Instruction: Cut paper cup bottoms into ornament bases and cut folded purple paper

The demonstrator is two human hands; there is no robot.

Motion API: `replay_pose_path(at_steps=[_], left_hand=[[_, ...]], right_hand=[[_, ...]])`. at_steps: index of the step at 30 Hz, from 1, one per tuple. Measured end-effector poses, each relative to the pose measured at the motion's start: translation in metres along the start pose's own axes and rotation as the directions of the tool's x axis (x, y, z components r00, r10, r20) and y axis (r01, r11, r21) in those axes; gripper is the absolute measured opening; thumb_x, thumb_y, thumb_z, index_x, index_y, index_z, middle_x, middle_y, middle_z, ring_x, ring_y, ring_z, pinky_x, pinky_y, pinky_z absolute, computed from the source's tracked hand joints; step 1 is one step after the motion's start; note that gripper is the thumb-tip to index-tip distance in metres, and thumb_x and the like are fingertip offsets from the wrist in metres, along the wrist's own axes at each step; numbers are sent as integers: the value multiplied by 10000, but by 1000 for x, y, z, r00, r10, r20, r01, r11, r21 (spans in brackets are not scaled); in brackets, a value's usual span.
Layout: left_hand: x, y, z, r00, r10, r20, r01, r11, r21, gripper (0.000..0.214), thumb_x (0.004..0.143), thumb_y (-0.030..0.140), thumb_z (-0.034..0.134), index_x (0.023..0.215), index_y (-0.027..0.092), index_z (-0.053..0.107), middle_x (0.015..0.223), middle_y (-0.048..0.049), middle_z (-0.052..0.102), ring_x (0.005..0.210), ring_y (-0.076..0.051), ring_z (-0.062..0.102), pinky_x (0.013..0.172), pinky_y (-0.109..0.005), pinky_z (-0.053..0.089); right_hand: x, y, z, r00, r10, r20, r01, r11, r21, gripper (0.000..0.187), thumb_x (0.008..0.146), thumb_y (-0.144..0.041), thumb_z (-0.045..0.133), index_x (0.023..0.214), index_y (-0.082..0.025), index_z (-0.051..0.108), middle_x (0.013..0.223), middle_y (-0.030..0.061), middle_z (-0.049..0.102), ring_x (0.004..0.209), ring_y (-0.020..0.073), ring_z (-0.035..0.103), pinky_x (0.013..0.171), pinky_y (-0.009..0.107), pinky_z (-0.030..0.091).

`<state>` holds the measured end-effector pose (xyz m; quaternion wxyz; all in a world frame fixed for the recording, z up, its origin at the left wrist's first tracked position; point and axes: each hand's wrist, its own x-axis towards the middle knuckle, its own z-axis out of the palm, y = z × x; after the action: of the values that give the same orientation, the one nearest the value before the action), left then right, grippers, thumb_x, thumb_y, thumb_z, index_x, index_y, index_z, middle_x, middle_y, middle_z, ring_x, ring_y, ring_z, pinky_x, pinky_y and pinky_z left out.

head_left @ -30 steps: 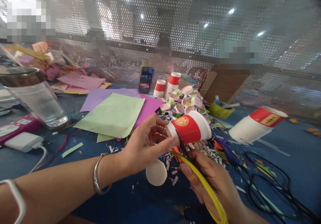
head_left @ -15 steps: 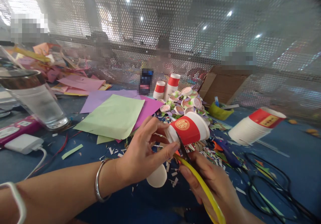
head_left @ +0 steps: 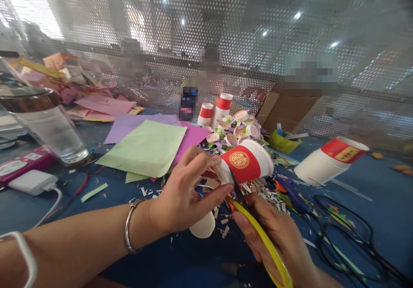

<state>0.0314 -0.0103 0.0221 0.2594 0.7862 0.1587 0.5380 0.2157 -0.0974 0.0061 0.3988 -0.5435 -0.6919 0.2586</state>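
Note:
My left hand [head_left: 185,193] pinches the narrow cut end of a red and white paper cup [head_left: 247,163], holding it on its side above the table. My right hand [head_left: 277,236] grips yellow-handled scissors [head_left: 258,232], whose dark blades bite into the cup's wall near my left thumb. A white paper disc [head_left: 202,227] lies on the table just under my hands. A silver bangle sits on my left wrist.
Green, purple and pink paper sheets [head_left: 148,146] lie behind my hands. A glass [head_left: 48,127] and a white charger [head_left: 32,181] stand at left. A pile of cut cup discs [head_left: 240,131], two cups [head_left: 214,107], a lying cup [head_left: 329,161], black cable [head_left: 348,236] and paper scraps surround them.
My left hand has turned the cup a little, so its round gold emblem now faces more to the front right. The scissors stay in the cut.

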Motion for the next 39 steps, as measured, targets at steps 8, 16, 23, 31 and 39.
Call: replay_pose_path(at_steps=[8, 16, 23, 31, 39], left_hand=[[3, -4, -7, 986, 162, 26, -164, 970, 181, 386, 824, 149, 746, 1169, 149, 574, 1088, -106, 569, 1026, -211, 583, 851, -366, 573], [3, -7, 7, 858, -505, 97, 478, 713, -513, 518, 815, 365, 793, 1199, 186, 495, 1106, -87, 623, 886, -166, 657, 715, -291, 595], [8, -5, 4, 807, -565, 171, 546, 604, -581, 385, 811, 366, 796, 1034, 167, 553, 856, -44, 687, 784, -131, 645, 673, -234, 538], [6, -4, 1, 923, -372, 94, 374, 816, -442, 337, 840, 266, 752, 1086, 165, 545, 987, -71, 674, 876, -169, 668, 770, -297, 583], [4, -5, -2, 980, -195, 38, 198, 962, -188, 320, 836, 224, 739, 1095, 182, 556, 982, -37, 539, 836, -152, 645, 742, -298, 586]], right_hand=[[-4, 9, 8, 996, 5, -86, -1, 999, 38, 263, 963, -486, 536, 868, -247, 589, 427, -104, 401, 246, 63, 343, 243, 169, 229], [4, -15, -2, 995, 93, -37, -91, 995, 42, 282, 949, -489, 566, 858, -224, 596, 521, -65, 499, 342, 69, 426, 313, 165, 329], [7, -11, -5, 997, 52, 56, -56, 996, 71, 250, 957, -467, 553, 925, -224, 601, 470, -88, 448, 329, 84, 394, 335, 191, 340], [1, -15, 1, 989, 141, -31, -139, 988, 72, 290, 932, -508, 567, 838, -234, 559, 509, -77, 455, 354, 79, 394, 327, 181, 308], [-2, -10, 3, 993, 108, -40, -107, 994, 12, 228, 935, -465, 580, 930, -244, 634, 453, -82, 428, 315, 87, 377, 308, 184, 291]])
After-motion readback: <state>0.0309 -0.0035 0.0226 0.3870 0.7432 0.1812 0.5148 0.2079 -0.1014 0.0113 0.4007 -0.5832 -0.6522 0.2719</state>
